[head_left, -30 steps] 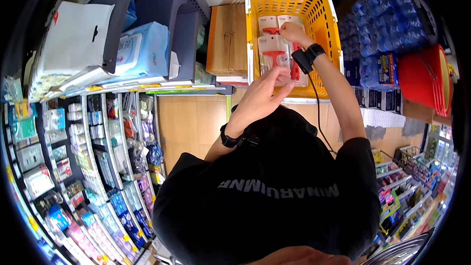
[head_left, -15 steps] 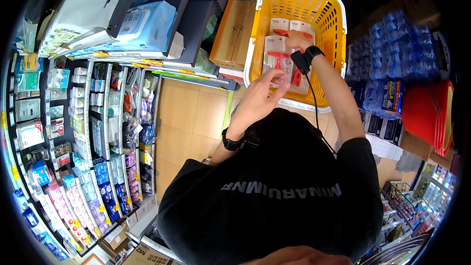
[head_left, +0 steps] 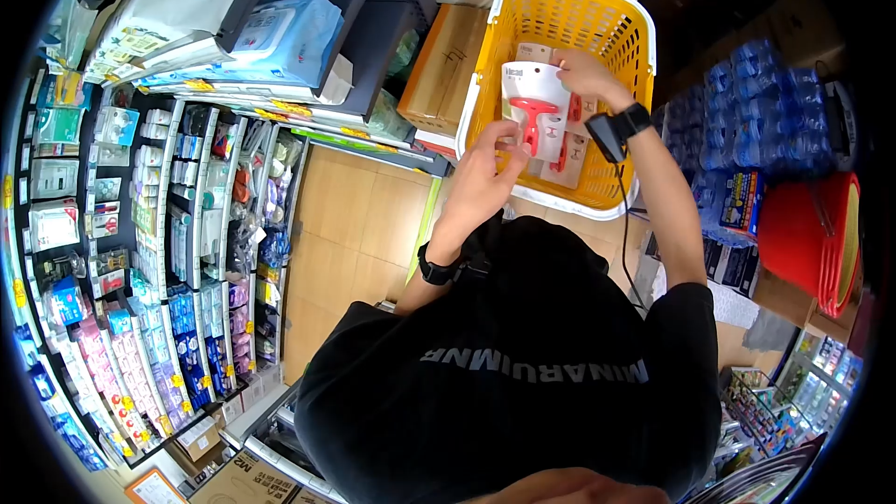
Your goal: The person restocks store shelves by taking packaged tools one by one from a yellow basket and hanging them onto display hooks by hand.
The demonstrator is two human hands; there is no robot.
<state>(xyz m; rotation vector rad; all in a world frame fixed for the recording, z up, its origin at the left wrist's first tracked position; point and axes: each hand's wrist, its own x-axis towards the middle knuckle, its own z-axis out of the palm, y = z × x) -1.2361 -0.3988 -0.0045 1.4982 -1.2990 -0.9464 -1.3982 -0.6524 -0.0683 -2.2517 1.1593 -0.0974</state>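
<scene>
A white carded pack (head_left: 545,84) with a red T-shaped tool, like a peeler, is raised and tilted inside the yellow basket (head_left: 621,65). My right hand (head_left: 590,77) grips its upper right edge, fingers closed. At the card's lower left corner is my left hand (head_left: 487,173), with curled fingers and thumb around that edge; its exact contact is partly hidden. Beneath, more packs with red tools (head_left: 571,157) lie on the basket floor, partly covered by the raised card.
A brown carton (head_left: 446,70) stands left of the basket, beside shelving with blue packs (head_left: 285,42). Wrapped bottles (head_left: 761,107) and red baskets (head_left: 807,233) are stacked on the right. A dark cable (head_left: 623,224) hangs from my right wrist.
The carded pack has come up from the others and tilted towards me. My right hand has shifted to its upper right edge, and my left hand has closed in on its lower left corner.
</scene>
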